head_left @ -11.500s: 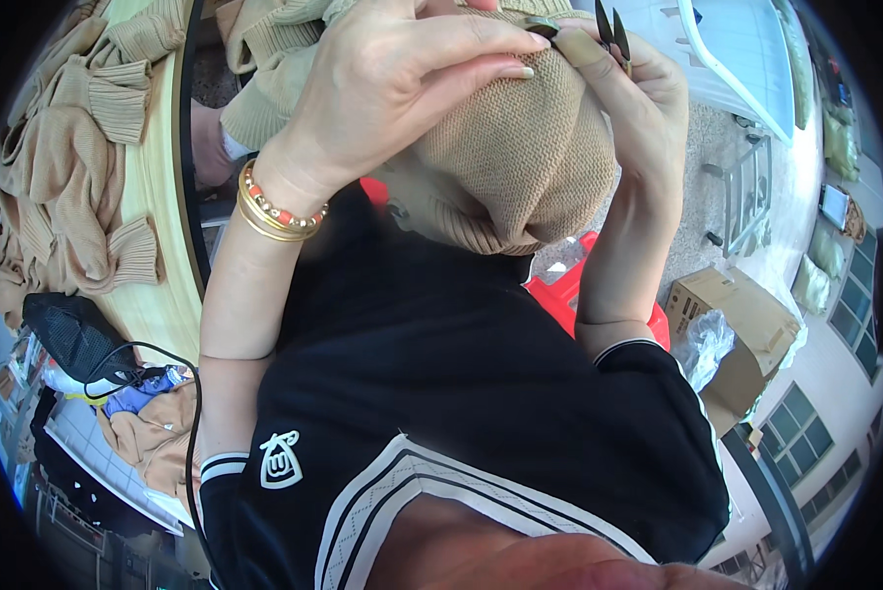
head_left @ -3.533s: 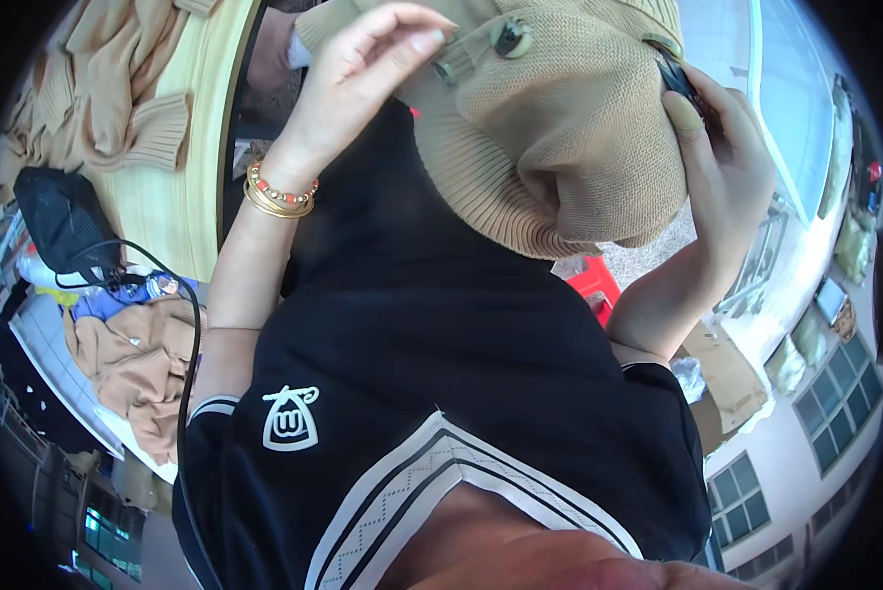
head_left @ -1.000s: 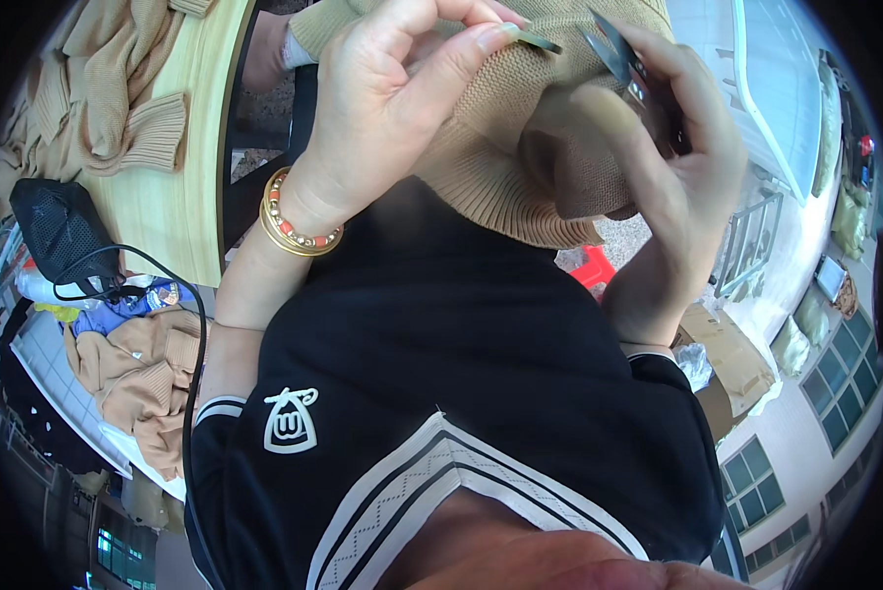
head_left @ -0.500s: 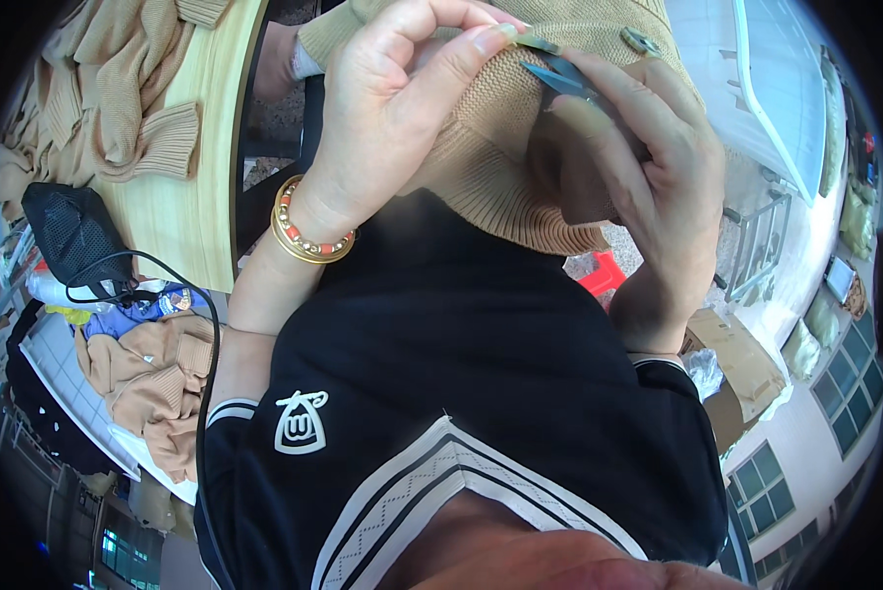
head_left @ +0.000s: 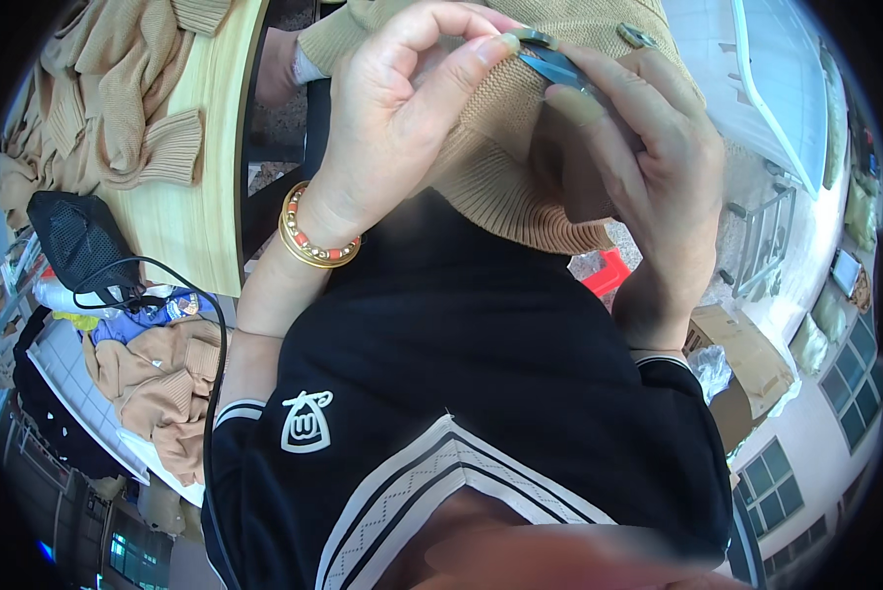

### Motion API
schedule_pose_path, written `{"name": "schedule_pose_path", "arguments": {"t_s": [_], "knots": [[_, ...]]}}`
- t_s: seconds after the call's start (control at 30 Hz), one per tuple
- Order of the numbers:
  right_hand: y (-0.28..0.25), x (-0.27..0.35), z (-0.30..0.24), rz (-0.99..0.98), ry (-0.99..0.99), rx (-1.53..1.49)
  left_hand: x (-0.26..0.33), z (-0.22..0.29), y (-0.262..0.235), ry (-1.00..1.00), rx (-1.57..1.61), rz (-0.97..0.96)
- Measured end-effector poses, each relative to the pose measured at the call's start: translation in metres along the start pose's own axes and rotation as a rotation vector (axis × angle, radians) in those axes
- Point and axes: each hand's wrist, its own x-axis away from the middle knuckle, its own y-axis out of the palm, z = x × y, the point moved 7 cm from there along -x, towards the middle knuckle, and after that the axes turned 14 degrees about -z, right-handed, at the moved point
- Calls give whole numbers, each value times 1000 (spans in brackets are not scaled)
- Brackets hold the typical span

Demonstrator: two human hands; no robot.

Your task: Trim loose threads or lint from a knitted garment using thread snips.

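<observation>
Right of the tabletop (head_left: 185,236), your left hand (head_left: 392,128) had its grip pinched on a button (head_left: 537,38) of the knit (head_left: 486,123); your right hand (head_left: 658,138) had its grip closed round snips (head_left: 556,71), blades beside that button. Work there appeared unfinished; a second button (head_left: 636,36) was unheld. Garments (head_left: 131,93) lay on the tabletop; a carton (head_left: 746,359) stood well right of it.

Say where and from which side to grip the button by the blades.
Probably grip the button by its left rim, from the left, as the left hand does: it's nearly edge-on, and the right hand points blades from the right.
</observation>
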Motion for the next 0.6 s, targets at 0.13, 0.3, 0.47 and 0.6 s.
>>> {"name": "schedule_pose_path", "arguments": {"t_s": [0.13,0.3,0.47,0.6], "knots": [[3,-1,-2,24,-24,28,4,2,0,0,-49,5],[1,-3,-5,16,8,35,3,-1,0,-33,-58,-4],[1,-2,3,45,-4,-34,1,-4,-4,-75,138,39],[3,-2,17,78,119,-146,-18,3,-1,388,451,-276]]}}
